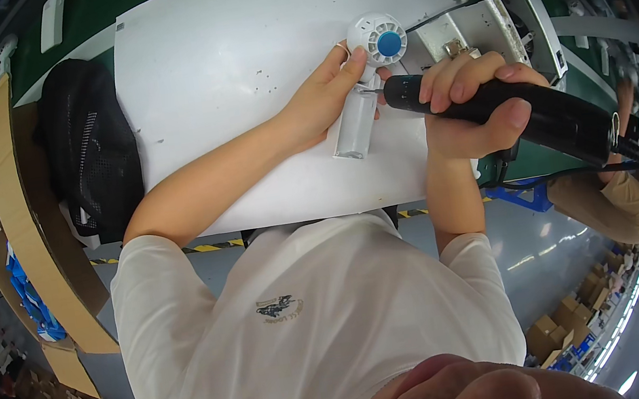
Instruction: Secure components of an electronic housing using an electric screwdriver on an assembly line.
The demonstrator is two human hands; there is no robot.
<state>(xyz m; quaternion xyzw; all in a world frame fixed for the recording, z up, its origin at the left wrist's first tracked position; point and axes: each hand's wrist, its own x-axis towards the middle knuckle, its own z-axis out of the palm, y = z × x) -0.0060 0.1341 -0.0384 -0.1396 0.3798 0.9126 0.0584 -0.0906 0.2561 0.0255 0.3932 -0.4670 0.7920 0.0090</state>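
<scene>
My left hand (327, 94) is closed round the neck of a small white handheld fan (358, 116). Its round head has a blue centre and points away from me, while the pale handle slants back toward me. My right hand (477, 100) wraps round a black electric screwdriver (544, 112), lying nearly level with its tip to the left. The screwdriver's thin bit reaches the upper part of the fan's handle, near the neck. Whether a screw sits under the bit is too small to tell. Part of my left fingers is hidden behind the fan.
A white sheet (195, 70) covers the green workbench. On the left lie a black mesh bag (90, 150) and an open cardboard box (44, 214) with blue items. A metal screw feeder-like device (508, 30) stands at right. The screwdriver's cable trails right, near another person (602, 205).
</scene>
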